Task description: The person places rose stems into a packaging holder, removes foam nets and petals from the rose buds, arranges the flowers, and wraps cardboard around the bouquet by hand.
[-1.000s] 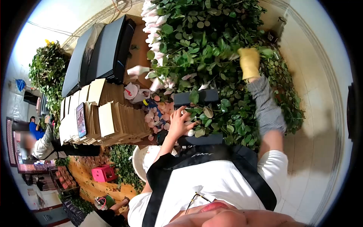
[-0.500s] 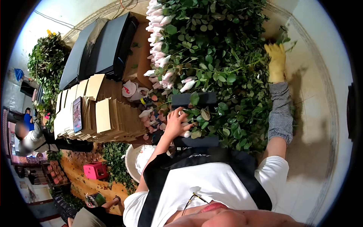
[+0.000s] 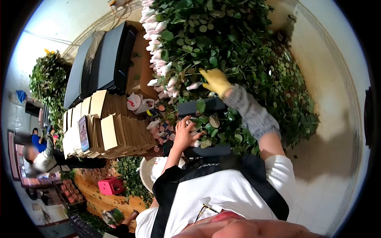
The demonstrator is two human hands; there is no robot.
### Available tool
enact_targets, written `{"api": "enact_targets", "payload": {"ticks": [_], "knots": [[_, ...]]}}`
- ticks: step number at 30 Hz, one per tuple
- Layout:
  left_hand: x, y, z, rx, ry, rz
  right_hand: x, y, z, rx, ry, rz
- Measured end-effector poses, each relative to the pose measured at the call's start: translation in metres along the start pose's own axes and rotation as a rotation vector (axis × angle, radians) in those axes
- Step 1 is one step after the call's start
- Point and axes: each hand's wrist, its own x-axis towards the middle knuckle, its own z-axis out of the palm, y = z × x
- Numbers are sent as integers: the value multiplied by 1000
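Observation:
My left hand (image 3: 185,134), bare, rests with its fingers spread over pale wrapped rose buds (image 3: 197,143) between two black blocks, an upper block (image 3: 208,105) and a lower block (image 3: 210,150). Leafy rose stems (image 3: 226,129) run to the right from there. My right hand (image 3: 216,82) wears a yellow glove and reaches over the big heap of roses (image 3: 222,43). Its thumb and forefinger are apart, close to a pink wrapped bud (image 3: 194,85) that sticks out of the foliage. Whether the glove touches the leaves is hard to see.
Stacked brown cardboard sheets (image 3: 126,133) stand on the left, with a phone (image 3: 83,133) leaning on them and black sheets (image 3: 107,59) behind. Loose petals (image 3: 160,133) lie beside my left hand. Below are a white bucket (image 3: 146,174) and a pink stool (image 3: 110,185). Other people are further left.
My gloved right hand has moved from the stem ends at the far right leftward to the bud side of the heap. My left hand stays over the buds; the view has shifted slightly.

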Motion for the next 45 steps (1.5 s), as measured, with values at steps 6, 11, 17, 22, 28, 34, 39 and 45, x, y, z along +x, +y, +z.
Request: {"api": "enact_targets", "payload": {"ticks": [6,11,17,22,28,34,39,45], "knots": [[0,6,-2,0,22,-33,14,-7,9,24,402,119],[2,7,-3,1,8,-40,-54,35,-102,-237,667,-53],[1,6,-3,-14,-9,-56,-97,190,-33,-577,35,709],[1,5,-2,-4,-21,-65,-48,160,-15,-418,433,159],[2,8,-10,36,-22,-47,-12,191,9,-399,-39,75],[0,4,-2,35,3,-31,-71,148,-52,-59,444,-111],[0,5,-4,20,-18,-40,-134,207,24,-199,-108,311],[2,5,-5,-10,-20,-30,-105,132,-1,-91,-21,323]]}}
